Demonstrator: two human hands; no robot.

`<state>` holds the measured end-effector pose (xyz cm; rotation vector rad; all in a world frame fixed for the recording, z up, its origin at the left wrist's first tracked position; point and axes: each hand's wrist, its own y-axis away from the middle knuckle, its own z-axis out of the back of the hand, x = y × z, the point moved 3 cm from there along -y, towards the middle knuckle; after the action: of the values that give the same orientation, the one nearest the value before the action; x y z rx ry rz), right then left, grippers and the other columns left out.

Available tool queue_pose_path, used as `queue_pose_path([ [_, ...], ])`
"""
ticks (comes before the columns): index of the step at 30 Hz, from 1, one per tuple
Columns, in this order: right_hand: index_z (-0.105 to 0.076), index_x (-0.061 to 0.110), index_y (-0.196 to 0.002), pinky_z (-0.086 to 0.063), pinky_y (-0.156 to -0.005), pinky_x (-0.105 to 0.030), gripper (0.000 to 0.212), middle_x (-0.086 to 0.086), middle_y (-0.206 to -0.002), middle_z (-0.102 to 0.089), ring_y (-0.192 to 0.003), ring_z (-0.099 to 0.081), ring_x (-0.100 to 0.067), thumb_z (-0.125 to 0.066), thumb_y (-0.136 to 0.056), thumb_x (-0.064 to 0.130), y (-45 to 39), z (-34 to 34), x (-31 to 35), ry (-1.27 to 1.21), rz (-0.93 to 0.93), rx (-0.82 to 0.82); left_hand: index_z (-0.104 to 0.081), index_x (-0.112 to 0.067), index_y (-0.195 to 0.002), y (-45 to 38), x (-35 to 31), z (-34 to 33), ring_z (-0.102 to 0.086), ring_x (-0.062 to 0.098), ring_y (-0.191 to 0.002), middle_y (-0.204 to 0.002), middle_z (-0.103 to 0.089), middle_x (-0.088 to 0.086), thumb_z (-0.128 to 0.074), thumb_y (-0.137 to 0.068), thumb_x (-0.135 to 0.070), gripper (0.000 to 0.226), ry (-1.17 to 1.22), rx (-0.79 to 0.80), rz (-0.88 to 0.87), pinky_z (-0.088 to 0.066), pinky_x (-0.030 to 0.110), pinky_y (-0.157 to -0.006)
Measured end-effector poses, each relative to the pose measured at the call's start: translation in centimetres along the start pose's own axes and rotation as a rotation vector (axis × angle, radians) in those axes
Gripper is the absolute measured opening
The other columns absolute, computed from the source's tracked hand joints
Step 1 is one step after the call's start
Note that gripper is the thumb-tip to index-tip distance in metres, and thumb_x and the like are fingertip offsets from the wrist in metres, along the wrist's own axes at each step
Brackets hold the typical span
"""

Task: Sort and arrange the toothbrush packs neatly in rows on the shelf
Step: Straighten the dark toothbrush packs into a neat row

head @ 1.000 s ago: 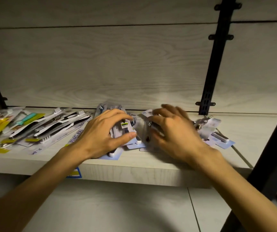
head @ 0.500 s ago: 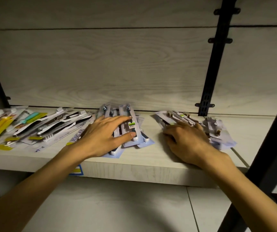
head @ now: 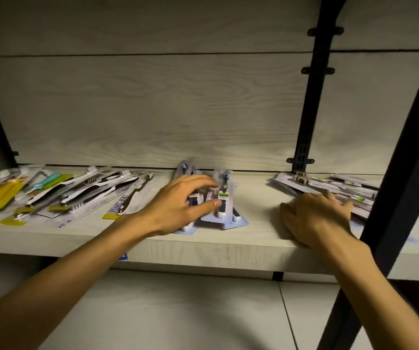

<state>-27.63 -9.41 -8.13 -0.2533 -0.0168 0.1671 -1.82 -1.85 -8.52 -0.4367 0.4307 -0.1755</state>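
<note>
The left hand lies on the middle packs, a small fanned group with blue card backs on the shelf; its fingers curl over the top of them and the thumb presses the side of the nearest pack, so it is grasping that group. Most of these packs sit under and just to the right of the palm, their lower ends poking out toward the shelf's front edge. The right hand rests flat, fingers straight and spread, on the near end of the right pile, which stretches away behind and to the right of the fingers, partly hidden by a black post. This hand is released, only pressing down. A bare stretch of shelf lies between the two hands. Well to the left of the left hand lie the left packs, loosely overlapped and slanted, with yellow cards at the far left end
</note>
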Motion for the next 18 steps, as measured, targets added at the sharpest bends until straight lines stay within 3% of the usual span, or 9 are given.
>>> queue_pose_path([
  [3,-0.066,0.021,-0.113,-0.028,-0.112,-0.057,0.052,-0.009,-0.124,-0.064,-0.128,-0.045,-0.035,-0.033,-0.098,0.058,0.5,0.2,-0.2,-0.008,-0.094,0.036,-0.067,-0.032,-0.123,0.1,0.9,1.1,-0.051,0.004,-0.124,-0.133,-0.059,-0.017,-0.057,-0.092,-0.055,0.040,-0.001,-0.176,0.034,-0.045,0.041,-0.106],
  [5,-0.068,0.022,-0.104,-0.024,-0.111,-0.060,0.052,-0.008,-0.120,-0.066,-0.127,-0.046,-0.036,-0.033,-0.097,0.060,0.9,0.4,0.0,0.000,-0.097,0.018,-0.068,-0.032,-0.117,0.3,2.0,1.9,-0.055,0.005,-0.115,-0.125,-0.060,-0.017,-0.059,-0.093,-0.049,0.031,-0.015,-0.270,0.104,-0.049,0.038,-0.098],
  [7,-0.067,0.021,-0.090,-0.024,-0.111,-0.059,0.048,-0.006,-0.113,-0.068,-0.123,-0.049,-0.033,-0.037,-0.095,0.058,1.3,0.9,0.8,-0.021,-0.008,-0.138,-0.066,-0.029,-0.119,0.5,3.2,2.3,-0.056,0.008,-0.111,-0.125,-0.059,-0.014,-0.060,-0.093,-0.050,0.033,-0.084,-0.280,0.199,-0.049,0.035,-0.091],
  [10,-0.072,0.020,-0.103,-0.038,-0.104,-0.045,0.046,-0.004,-0.110,-0.072,-0.111,-0.060,-0.027,-0.045,-0.092,0.054,1.1,1.8,3.2,-0.319,0.263,-0.377,-0.061,-0.028,-0.126,1.0,4.7,2.2,-0.058,0.015,-0.111,-0.130,-0.057,-0.008,-0.056,-0.094,-0.054,0.041,-0.174,-0.183,0.309,-0.051,0.037,-0.088],
  [13,-0.071,0.023,-0.105,-0.056,-0.083,-0.043,0.050,-0.002,-0.101,-0.075,-0.089,-0.068,-0.022,-0.044,-0.093,0.062,-0.7,2.0,6.9,-0.728,0.389,-0.127,-0.058,-0.030,-0.129,1.3,5.2,1.7,-0.059,0.016,-0.109,-0.132,-0.059,-0.006,-0.046,-0.097,-0.061,0.046,-0.225,-0.056,0.325,-0.051,0.037,-0.088],
  [16,-0.064,0.016,-0.099,-0.055,-0.080,-0.043,0.056,-0.005,-0.095,-0.071,-0.085,-0.065,-0.025,-0.044,-0.093,0.068,-3.4,0.9,10.0,-0.748,0.424,0.186,-0.061,-0.032,-0.124,1.2,5.4,1.5,-0.061,0.017,-0.103,-0.124,-0.065,-0.006,-0.042,-0.097,-0.063,0.044,-0.225,-0.036,0.303,-0.054,0.039,-0.085],
  [18,-0.060,0.011,-0.108,-0.051,-0.077,-0.039,0.053,-0.007,-0.103,-0.068,-0.088,-0.063,-0.025,-0.051,-0.094,0.061,-5.1,0.2,10.9,-0.733,0.426,0.264,-0.062,-0.032,-0.120,1.0,5.5,1.6,-0.062,0.016,-0.100,-0.118,-0.067,-0.009,-0.046,-0.095,-0.063,0.042,-0.208,-0.049,0.301,-0.054,0.039,-0.082],
])
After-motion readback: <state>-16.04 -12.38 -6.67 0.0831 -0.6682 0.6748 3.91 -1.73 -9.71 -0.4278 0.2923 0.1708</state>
